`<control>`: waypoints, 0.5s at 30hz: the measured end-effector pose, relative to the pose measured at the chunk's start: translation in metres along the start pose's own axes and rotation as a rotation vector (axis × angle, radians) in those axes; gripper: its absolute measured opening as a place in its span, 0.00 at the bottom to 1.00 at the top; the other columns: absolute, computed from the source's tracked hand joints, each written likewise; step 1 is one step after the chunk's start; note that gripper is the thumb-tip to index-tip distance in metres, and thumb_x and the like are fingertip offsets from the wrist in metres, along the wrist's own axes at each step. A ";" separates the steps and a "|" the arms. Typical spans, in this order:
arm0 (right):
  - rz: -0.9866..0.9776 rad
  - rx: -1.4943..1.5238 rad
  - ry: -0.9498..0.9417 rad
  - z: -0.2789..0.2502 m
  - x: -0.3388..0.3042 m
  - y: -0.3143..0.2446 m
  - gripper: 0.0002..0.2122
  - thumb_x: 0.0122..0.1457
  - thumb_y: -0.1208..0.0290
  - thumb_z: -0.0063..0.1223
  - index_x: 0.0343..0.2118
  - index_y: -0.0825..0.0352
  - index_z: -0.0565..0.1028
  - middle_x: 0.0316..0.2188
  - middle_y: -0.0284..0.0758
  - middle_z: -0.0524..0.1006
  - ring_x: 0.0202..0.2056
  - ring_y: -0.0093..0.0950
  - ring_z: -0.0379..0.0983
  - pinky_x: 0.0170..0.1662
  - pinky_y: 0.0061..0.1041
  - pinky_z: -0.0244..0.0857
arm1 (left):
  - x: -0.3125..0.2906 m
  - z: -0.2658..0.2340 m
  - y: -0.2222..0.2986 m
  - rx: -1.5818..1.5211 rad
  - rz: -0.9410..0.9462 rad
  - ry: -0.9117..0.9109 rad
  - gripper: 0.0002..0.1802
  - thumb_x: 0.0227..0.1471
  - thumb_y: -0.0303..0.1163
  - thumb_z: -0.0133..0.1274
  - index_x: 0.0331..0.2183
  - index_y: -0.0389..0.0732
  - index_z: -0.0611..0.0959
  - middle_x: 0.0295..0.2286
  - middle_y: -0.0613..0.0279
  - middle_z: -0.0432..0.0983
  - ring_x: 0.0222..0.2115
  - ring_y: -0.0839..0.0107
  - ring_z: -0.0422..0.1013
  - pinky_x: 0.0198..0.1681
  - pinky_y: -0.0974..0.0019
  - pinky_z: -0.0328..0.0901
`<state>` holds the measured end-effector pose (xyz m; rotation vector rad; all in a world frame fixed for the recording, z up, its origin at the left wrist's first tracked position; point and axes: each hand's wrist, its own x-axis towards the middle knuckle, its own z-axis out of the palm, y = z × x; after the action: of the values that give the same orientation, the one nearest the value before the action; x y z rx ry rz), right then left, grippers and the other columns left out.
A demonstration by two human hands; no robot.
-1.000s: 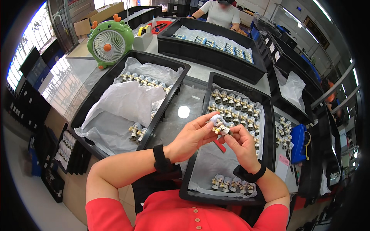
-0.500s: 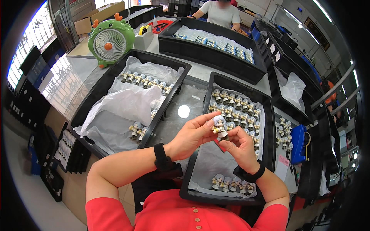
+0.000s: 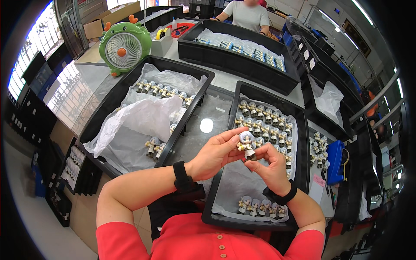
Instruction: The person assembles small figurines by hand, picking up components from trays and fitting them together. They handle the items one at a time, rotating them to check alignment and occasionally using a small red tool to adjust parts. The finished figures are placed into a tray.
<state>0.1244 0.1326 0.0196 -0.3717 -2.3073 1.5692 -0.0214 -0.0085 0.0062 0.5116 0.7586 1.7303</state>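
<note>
A small chibi figurine [image 3: 247, 145] with pale lilac-white hair and a white-and-gold outfit is held upright over the right-hand black tray [image 3: 209, 212]. My left hand [image 3: 220, 149] pinches it from the left between thumb and fingers. My right hand [image 3: 271, 167] is closed at its lower right side, thumb and forefinger by its base. A bit of something red shows below the figurine between the hands; its kind is hidden. Rows of similar figurines [image 3: 264, 112] stand on white liner in the tray's far part, with a short row [image 3: 262, 207] at its near edge.
Left stands another black tray [image 3: 200, 89] with figurines and crumpled white sheet [image 3: 130, 117]. Beyond are a green fan [image 3: 122, 47] and a large black tray [image 3: 242, 65] of blue-and-white pieces, with a person [image 3: 251, 17] behind. A blue pouch [image 3: 335, 162], pens and loose figurines [image 3: 318, 149] lie right.
The figurine has turned slightly more upright and to the front. My right fingers have shifted slightly around its base. The white sheet in the left tray has lifted and changed its folds.
</note>
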 end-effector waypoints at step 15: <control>-0.168 -0.074 0.096 0.002 0.003 -0.002 0.21 0.43 0.76 0.68 0.38 0.68 0.68 0.26 0.34 0.77 0.29 0.21 0.74 0.37 0.21 0.66 | -0.002 0.006 0.004 0.065 0.015 -0.064 0.36 0.54 0.25 0.53 0.60 0.39 0.56 0.47 0.55 0.70 0.48 0.70 0.67 0.53 0.65 0.62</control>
<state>0.1207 0.1315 0.0214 -0.2568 -2.2642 1.3594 -0.0194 -0.0096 0.0133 0.6156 0.7683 1.6994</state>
